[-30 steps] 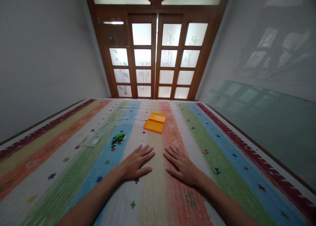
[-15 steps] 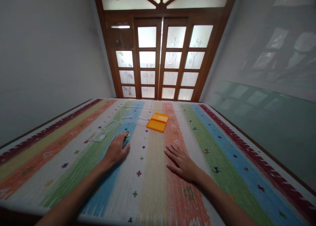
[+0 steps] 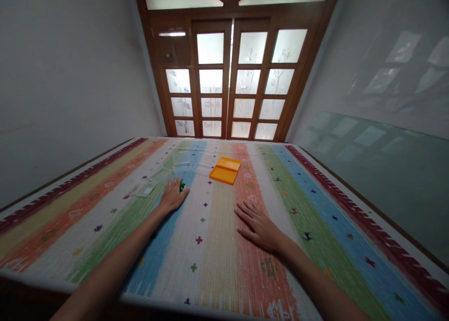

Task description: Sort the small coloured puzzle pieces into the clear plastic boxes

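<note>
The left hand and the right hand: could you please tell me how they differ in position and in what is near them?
The left hand partly covers the small colourful pieces; the right hand has only patterned cloth visible around its fingers.
The left hand is farther forward on the table than the right hand.
Both hands are bare, with their backs turned up.

A glazed wooden double door (image 3: 235, 66) stood between plain walls (image 3: 66, 77); a greenish panel (image 3: 379, 185) flanked the right side.
</note>
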Demonstrator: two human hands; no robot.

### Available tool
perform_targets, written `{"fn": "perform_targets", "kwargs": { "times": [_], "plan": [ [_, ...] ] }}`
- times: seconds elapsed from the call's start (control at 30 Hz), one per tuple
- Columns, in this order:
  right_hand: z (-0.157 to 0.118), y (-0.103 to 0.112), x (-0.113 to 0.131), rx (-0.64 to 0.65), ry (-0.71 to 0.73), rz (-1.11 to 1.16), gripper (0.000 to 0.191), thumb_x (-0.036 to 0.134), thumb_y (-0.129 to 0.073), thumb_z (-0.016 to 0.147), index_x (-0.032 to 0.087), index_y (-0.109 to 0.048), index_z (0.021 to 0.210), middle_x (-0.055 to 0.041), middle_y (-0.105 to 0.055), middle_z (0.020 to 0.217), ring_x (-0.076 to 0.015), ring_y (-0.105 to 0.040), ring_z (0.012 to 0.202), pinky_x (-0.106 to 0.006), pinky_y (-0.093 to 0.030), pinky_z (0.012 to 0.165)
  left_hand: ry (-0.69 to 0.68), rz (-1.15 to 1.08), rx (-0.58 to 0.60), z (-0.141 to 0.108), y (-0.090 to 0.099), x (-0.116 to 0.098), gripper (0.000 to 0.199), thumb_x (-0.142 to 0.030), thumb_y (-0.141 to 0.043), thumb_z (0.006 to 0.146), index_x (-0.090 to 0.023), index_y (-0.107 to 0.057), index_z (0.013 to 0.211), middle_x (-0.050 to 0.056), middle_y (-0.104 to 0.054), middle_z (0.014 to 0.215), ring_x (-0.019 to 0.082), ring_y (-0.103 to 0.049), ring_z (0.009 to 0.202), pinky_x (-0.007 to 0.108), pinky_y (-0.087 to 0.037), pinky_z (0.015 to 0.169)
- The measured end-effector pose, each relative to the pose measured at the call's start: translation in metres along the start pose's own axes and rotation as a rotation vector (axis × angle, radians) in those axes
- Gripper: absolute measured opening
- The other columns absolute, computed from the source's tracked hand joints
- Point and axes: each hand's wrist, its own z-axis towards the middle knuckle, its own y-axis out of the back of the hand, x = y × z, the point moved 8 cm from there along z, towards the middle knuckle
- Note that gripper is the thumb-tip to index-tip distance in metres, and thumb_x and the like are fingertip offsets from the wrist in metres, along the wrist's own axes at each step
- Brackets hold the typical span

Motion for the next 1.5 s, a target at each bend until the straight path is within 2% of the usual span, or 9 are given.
{"fn": "perform_targets", "kwargs": {
  "times": [0.23,0.5,0.83,1.03,1.3,1.5],
  "plan": [
    [0.001,-0.002,-0.002,0.002,-0.003,0.014,0.063,0.055,-0.045,0.102,0.022,-0.041,0.156,-0.0113,-0.035,0.162,-0.0317,-0.031,0.151,-0.056,-0.027,0.124,-0.11,-0.008,0.084,0.006,-0.005,-0.012,0.056,-0.041,-0.043,0.097,-0.013,-0.05,0.144,0.018,-0.045,0.158,0.036,-0.032,0.152,0.055,-0.028,0.121],
    [0.001,0.001,0.0,0.018,-0.012,0.017,0.064,0.056,-0.043,0.102,0.021,-0.041,0.156,-0.0118,-0.034,0.162,-0.0316,-0.03,0.152,-0.056,-0.024,0.125,-0.285,-0.078,0.147,-0.002,-0.004,-0.036,0.055,-0.044,-0.039,0.096,-0.013,-0.06,0.136,0.014,-0.053,0.153,0.03,-0.041,0.148,0.049,-0.031,0.123],
    [0.0,0.001,-0.001,0.005,0.003,0.015,0.065,0.057,-0.043,0.102,0.022,-0.04,0.156,-0.0118,-0.035,0.162,-0.0316,-0.03,0.152,-0.056,-0.025,0.124,-0.425,-0.178,0.194,-0.027,-0.008,-0.077,0.053,-0.041,-0.041,0.097,-0.015,-0.056,0.141,0.014,-0.056,0.15,0.028,-0.047,0.144,0.046,-0.034,0.122],
    [0.0,0.002,-0.001,-0.002,-0.005,0.008,0.064,0.057,-0.044,0.102,0.023,-0.041,0.156,-0.0112,-0.037,0.161,-0.0318,-0.031,0.151,-0.057,-0.025,0.124,-0.483,-0.233,0.207,-0.041,-0.01,-0.095,0.048,-0.038,-0.047,0.096,-0.022,-0.056,0.14,0.011,-0.058,0.148,0.028,-0.049,0.143,0.047,-0.036,0.122],
    [0.0,0.002,-0.002,0.008,-0.006,0.016,0.064,0.057,-0.045,0.102,0.022,-0.041,0.156,-0.0118,-0.036,0.162,-0.0321,-0.031,0.151,-0.056,-0.025,0.124,-0.524,-0.273,0.218,-0.038,-0.018,-0.11,0.059,-0.038,-0.047,0.096,-0.017,-0.043,0.15,0.014,-0.046,0.158,0.026,-0.042,0.147,0.045,-0.031,0.124],
    [-0.001,0.001,-0.002,-0.012,0.006,0.013,0.063,0.055,-0.046,0.102,0.024,-0.04,0.157,-0.011,-0.036,0.162,-0.032,-0.031,0.151,-0.057,-0.026,0.123,-0.547,-0.296,0.228,-0.03,-0.024,-0.118,0.046,-0.038,-0.05,0.095,-0.018,-0.061,0.135,0.013,-0.057,0.149,0.028,-0.047,0.144,0.05,-0.034,0.122]
  ]
}}
